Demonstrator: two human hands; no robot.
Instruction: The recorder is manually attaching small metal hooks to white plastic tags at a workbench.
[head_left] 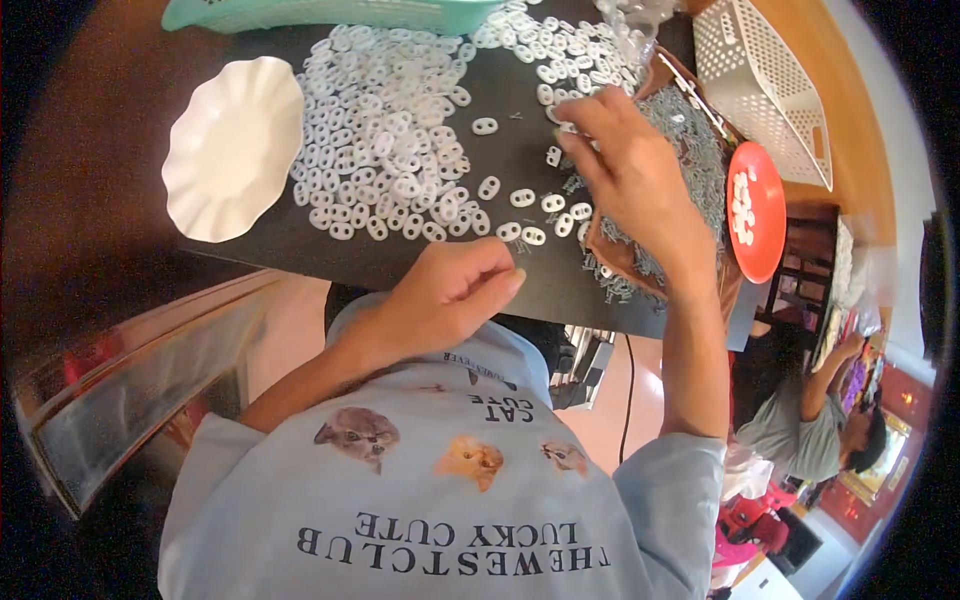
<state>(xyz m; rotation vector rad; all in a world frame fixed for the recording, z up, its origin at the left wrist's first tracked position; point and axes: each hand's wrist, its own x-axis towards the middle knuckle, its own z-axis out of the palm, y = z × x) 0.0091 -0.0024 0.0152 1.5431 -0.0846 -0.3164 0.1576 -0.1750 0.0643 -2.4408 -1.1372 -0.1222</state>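
Observation:
White oval plastic pieces with two holes lie in a large heap (375,130) on the dark table, and several lie loose near its front edge. My left hand (455,290) is closed at that edge, thumb against curled fingers; anything inside is hidden. Over the right side of the table, my right hand (630,155) has thumb and forefinger drawn together around what looks like a white oval piece (567,127). Beneath and beside this hand, a pile of small grey screws (685,150) spreads over a brown sheet or tray (608,250), partly covered by my arm.
A white scalloped dish (235,150) stands at the left and a green basket (330,14) at the back. At the right are a red plate (757,215) with small white pieces and a white perforated basket (765,90). Another person (810,420) is farther off at the right.

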